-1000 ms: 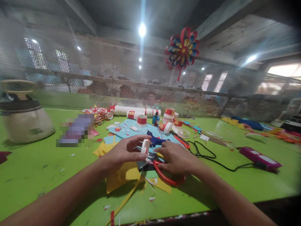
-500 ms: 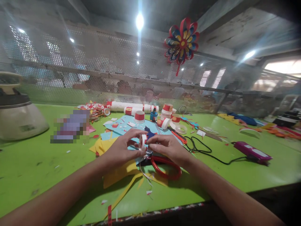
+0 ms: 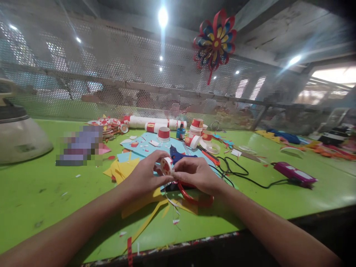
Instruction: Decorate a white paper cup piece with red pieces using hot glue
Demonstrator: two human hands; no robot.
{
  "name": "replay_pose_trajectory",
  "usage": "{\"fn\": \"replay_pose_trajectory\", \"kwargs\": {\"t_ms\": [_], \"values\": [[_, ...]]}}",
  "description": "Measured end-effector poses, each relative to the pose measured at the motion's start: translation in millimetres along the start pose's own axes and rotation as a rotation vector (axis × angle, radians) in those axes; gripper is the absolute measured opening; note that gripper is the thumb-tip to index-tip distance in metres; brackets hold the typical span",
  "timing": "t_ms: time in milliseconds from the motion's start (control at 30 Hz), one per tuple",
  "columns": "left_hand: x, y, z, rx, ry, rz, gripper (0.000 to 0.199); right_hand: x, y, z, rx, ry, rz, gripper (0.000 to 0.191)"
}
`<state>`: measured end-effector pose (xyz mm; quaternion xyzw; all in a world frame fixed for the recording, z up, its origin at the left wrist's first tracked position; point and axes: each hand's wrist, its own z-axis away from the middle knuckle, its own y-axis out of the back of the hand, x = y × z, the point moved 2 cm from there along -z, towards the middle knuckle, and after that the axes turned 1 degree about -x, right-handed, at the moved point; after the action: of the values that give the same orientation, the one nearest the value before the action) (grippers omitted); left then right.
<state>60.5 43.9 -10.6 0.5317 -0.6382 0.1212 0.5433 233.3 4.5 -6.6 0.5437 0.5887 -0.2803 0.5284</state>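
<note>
Between my two hands is a small, round paper cup piece [image 3: 167, 166], white with red marks and a raised rim. My left hand [image 3: 147, 172] is closed around its left side, thumb below and fingers above. With thumb and fingertips pinched at its right edge, my right hand [image 3: 197, 174] also grips it. A dark blue tool, apparently a glue gun [image 3: 178, 155], lies just behind my right fingers. Under that hand are scissors [image 3: 191, 198] with red handles, their blades mostly hidden. Yellow paper scraps [image 3: 125, 168] and a light blue sheet [image 3: 144, 146] lie around and beneath my hands.
Red-and-white paper cups [image 3: 164, 134] and long cup stacks [image 3: 150, 121] stand at the back. A black cable runs to a purple power strip [image 3: 294, 174] at right. A pale, dark-topped container [image 3: 22, 137] stands at left. A paper flower [image 3: 216, 44] hangs above.
The cup piece has turned from edge-on, so its red-patterned round face now shows. My right fingers have shifted to its lower right edge. The view has moved slightly.
</note>
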Motion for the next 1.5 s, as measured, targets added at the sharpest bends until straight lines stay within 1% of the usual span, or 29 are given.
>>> {"fn": "replay_pose_trajectory", "kwargs": {"t_ms": [100,267,367,500,567,633,700,767,833,900,933,1000,1067,1167,1267,1333,1400,1500], "values": [[-2,-4.8,2,-0.014,0.049,0.036,0.043,1,1,0,-0.010,-0.041,-0.010,0.023],[-2,-8.5,5,0.038,0.049,0.050,0.042,2,1,-2,-0.005,-0.089,0.029,0.019],[-1,-8.6,5,0.040,0.030,0.017,0.041,3,0,-2,-0.001,-0.079,0.068,0.018],[-4,-6.3,2,0.006,0.012,0.023,0.045,-1,-2,-2,0.031,-0.011,0.169,0.016],[-5,-4.3,1,-0.029,-0.005,0.130,0.050,-3,-1,-2,0.077,0.047,0.244,0.012],[-4,-2.0,-1,-0.068,-0.003,0.319,0.055,-4,0,-2,0.137,0.110,0.317,0.008],[-2,0.2,-2,-0.086,0.045,0.524,0.064,-4,0,-2,0.187,0.164,0.374,0.006],[2,2.0,-2,-0.053,0.142,0.691,0.072,-3,1,-2,0.222,0.205,0.415,0.004],[5,2.9,-1,0.000,0.247,0.815,0.068,-3,2,-1,0.247,0.243,0.451,0.007],[8,2.5,0,0.017,0.316,0.884,0.052,-4,3,0,0.264,0.285,0.484,0.011],[9,1.8,0,-0.004,0.330,0.897,0.044,-5,3,1,0.266,0.306,0.498,0.013],[9,0.7,1,-0.072,0.330,0.896,0.036,-8,4,2,0.261,0.348,0.514,0.016],[8,0.6,1,-0.125,0.319,0.891,0.033,-11,3,3,0.254,0.385,0.515,0.018],[6,2.7,1,-0.149,0.284,0.906,0.034,-14,3,4,0.257,0.432,0.487,0.022],[6,5.1,2,-0.170,0.229,0.932,0.039,-16,2,6,0.254,0.456,0.427,0.033],[6,6.0,2,-0.175,0.209,0.939,0.041,-17,3,6,0.246,0.463,0.394,0.037],[6,6.4,1,-0.179,0.199,0.931,0.044,-18,3,6,0.232,0.467,0.378,0.034],[6,7.3,1,-0.170,0.182,0.902,0.048,-20,2,6,0.221,0.491,0.391,0.025]]}}
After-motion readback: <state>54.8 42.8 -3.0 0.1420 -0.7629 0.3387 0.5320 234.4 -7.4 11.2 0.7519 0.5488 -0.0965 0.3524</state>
